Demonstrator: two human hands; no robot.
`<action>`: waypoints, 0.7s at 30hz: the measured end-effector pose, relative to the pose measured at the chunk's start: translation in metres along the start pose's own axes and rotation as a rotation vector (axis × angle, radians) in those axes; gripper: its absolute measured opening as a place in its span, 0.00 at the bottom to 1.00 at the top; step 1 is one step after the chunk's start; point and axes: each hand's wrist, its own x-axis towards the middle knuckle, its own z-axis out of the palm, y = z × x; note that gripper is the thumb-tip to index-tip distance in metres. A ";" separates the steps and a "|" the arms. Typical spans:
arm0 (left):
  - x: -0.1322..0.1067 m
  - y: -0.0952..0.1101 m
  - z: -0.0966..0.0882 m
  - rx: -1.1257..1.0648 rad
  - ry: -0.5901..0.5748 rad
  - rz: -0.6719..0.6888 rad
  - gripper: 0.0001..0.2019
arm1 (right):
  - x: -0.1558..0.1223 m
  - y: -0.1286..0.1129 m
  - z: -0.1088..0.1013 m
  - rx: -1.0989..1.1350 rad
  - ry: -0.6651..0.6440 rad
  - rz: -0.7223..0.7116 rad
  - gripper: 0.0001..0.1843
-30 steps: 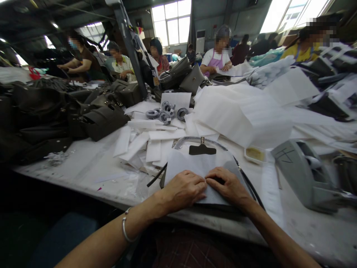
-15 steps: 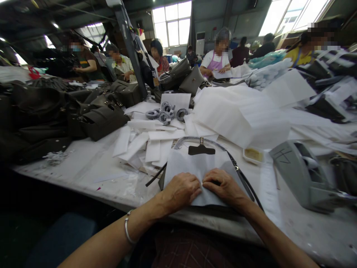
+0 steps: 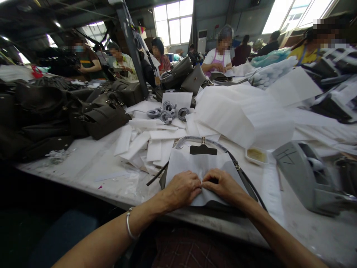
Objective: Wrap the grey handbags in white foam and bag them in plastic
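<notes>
A dark handbag (image 3: 164,179) lies at the table's front edge, with a thin white sheet (image 3: 178,163) spread over it. The sheet puckers where my left hand (image 3: 182,188) and my right hand (image 3: 223,184) meet, fingers closed in a pinch on it. The fingertips of the two hands almost touch, and the exact grip is partly hidden. Above the sheet shows the bag's dark tab (image 3: 203,150) with a metal clasp. A wrapped handle (image 3: 182,140) arches behind, and a dark strap (image 3: 251,186) runs down the right side.
To the right stands a grey tape dispenser (image 3: 302,178), beside a small tray (image 3: 263,162) with something yellowish. White foam pieces (image 3: 154,149), rolled grey rings (image 3: 183,113) and large white sheets (image 3: 223,111) lie behind. Dark bags (image 3: 103,121) pile up left. Several co-workers sit farther back.
My hands stay pinched at nearly the same spot on the sheet. The camera view has shifted slightly. A co-worker in a purple apron has moved their hands.
</notes>
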 end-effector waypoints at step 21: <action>0.000 -0.006 0.007 -0.491 0.273 -0.238 0.06 | -0.008 -0.012 0.029 -0.352 0.227 0.100 0.04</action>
